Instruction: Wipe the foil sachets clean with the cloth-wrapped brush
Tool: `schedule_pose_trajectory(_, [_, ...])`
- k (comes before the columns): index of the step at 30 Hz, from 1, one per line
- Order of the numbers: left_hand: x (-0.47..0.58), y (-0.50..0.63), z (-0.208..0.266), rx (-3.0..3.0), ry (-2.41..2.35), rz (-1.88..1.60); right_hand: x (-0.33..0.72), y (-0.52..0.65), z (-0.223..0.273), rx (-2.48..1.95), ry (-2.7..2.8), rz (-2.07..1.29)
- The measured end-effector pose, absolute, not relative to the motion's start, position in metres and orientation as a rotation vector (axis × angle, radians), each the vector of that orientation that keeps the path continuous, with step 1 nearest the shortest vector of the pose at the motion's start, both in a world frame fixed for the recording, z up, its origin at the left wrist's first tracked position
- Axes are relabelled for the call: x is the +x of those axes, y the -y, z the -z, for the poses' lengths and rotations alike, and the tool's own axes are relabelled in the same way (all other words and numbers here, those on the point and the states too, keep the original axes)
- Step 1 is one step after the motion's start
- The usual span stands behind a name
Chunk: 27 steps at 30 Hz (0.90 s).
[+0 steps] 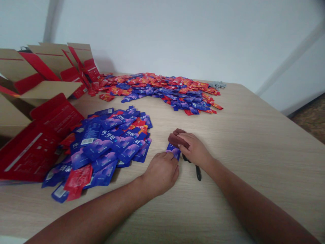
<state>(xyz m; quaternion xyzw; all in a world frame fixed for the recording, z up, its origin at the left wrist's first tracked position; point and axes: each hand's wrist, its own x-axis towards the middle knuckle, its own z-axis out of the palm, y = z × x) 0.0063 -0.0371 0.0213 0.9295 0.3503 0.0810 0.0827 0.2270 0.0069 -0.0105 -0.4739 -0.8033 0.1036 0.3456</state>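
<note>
The pale bench [254, 162] fills most of the frame, with red cartons [30, 149], flaps raised, along its left side. A long far heap [162, 89] of red and blue packets spans the upper middle; a near heap [106, 139], mostly blue, spreads left of centre. Which heap is finished cannot be told; just one blue packet [170, 147] is apart at the centre, being worked on. The left hand [162, 171] curls over its near end, any pinch hidden, while the right hand [194, 149] closes around a brown block [179, 140] over its far end. A black handle [198, 173] shows below. The near heap limits room leftward; rightward, bench surface stretches to the slanting edge at frame right
</note>
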Motion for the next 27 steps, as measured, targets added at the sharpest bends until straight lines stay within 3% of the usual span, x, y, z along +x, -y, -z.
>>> schedule_pose_trajectory(16, [0.006, 0.036, -0.022, 2.750, -1.071, -0.271, 0.241, -0.018, 0.020, -1.386, 2.011, -0.170])
schedule_pose_trajectory(27, [0.008, 0.036, -0.022, 2.695, -1.376, -0.387, 0.241, -0.021, 0.021, -1.404, 1.984, -0.171])
